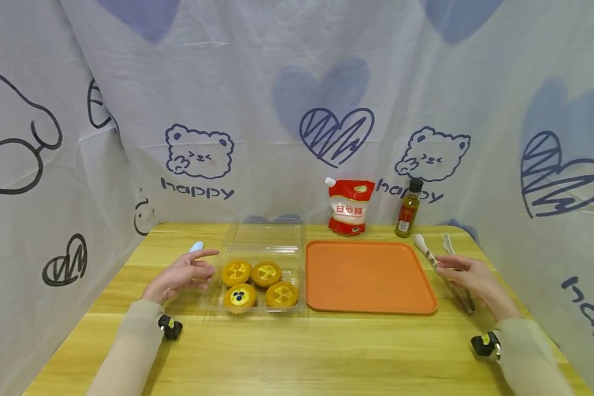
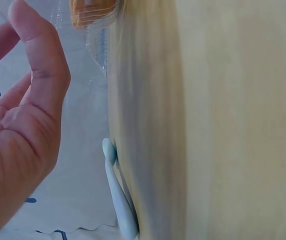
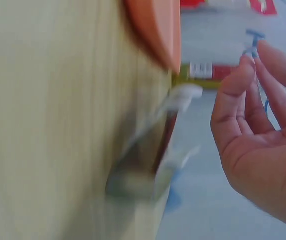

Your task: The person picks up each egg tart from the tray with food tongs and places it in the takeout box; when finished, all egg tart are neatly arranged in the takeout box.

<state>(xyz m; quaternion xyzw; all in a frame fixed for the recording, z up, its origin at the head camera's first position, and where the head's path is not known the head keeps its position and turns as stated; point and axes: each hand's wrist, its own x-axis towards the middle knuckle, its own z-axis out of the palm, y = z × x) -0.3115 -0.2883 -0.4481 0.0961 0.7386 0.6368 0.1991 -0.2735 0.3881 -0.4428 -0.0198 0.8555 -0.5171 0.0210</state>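
My left hand [image 1: 180, 275] hovers at the left side of a clear plastic box [image 1: 264, 234] with its lid raised, holding nothing. Several egg tarts [image 1: 237, 273] sit in the box, and one tart [image 1: 247, 300] has dark berries on top. Behind that hand lies a pale blue utensil [image 2: 119, 197], spoon-like, partly hidden in the head view. My right hand [image 1: 472, 278], its fingers loosely bent, is above a pair of tongs [image 1: 421, 243]. In the right wrist view, a gap shows between the fingers and the tongs [image 3: 133, 185], whose arms are spread.
An orange tray [image 1: 368, 278] lies between the box and the tongs. At the table's back stand a red-and-white sugar pouch [image 1: 348, 208] and a bottle [image 1: 408, 212] of yellowish liquid with a black cap. A printed cloth [image 1: 267, 159] hangs round the wooden table [image 1: 326, 352].
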